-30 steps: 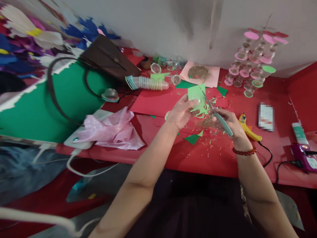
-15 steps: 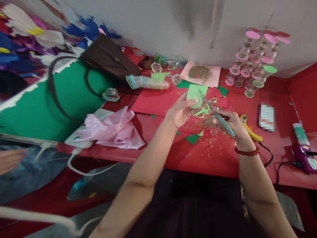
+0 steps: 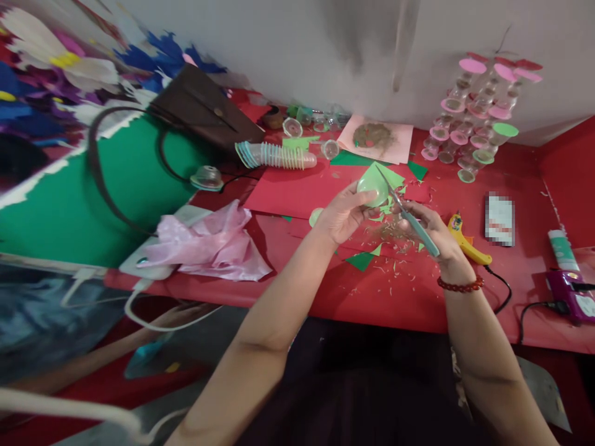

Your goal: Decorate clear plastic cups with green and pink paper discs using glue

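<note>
My left hand (image 3: 351,210) grips a clear plastic cup (image 3: 372,184) whose rim lies against a piece of light green paper (image 3: 390,175). In my right hand (image 3: 430,229) is a pair of scissors (image 3: 411,220) with grey-green handles. The blades point up and left, along the cup's right edge where they meet the paper. How far the blades are apart I cannot tell. Light green and tan scraps (image 3: 395,232) are strewn beneath both hands, over red paper. A small round light green piece (image 3: 316,216) lies left of my left wrist.
A yellow glue gun (image 3: 469,241) with a black cord lies right of my right hand. Stacked plastic cups (image 3: 276,156) and a brown bag (image 3: 207,111) are at the left. Joined cups (image 3: 474,118) stand against the wall. Another person's arm (image 3: 125,344) reaches in at lower left.
My left hand has turned the cup and green paper, so a paper corner now points up by the blades. Another person's arm has come in at lower left. My right hand has barely moved.
</note>
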Available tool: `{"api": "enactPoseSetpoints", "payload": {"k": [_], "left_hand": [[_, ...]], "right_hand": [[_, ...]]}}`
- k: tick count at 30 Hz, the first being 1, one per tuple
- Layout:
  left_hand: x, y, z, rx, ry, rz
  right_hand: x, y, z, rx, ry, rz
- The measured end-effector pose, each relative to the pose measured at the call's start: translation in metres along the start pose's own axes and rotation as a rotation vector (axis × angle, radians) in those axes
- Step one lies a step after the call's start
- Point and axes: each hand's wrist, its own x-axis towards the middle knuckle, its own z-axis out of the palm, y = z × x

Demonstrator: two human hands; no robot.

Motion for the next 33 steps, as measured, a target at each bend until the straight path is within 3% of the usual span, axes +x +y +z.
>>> {"api": "enactPoseSetpoints", "payload": {"k": [17,33], "left_hand": [[0.000,0.003,-0.005,0.047,-0.008,0.013],[0.001,0.008,-0.011,0.039,-0.002,0.006]], "right_hand": [[0.000,-0.002,-0.005,0.083,-0.008,0.086],[-0.001,-0.003,-0.006,0.022,0.000,0.037]]}}
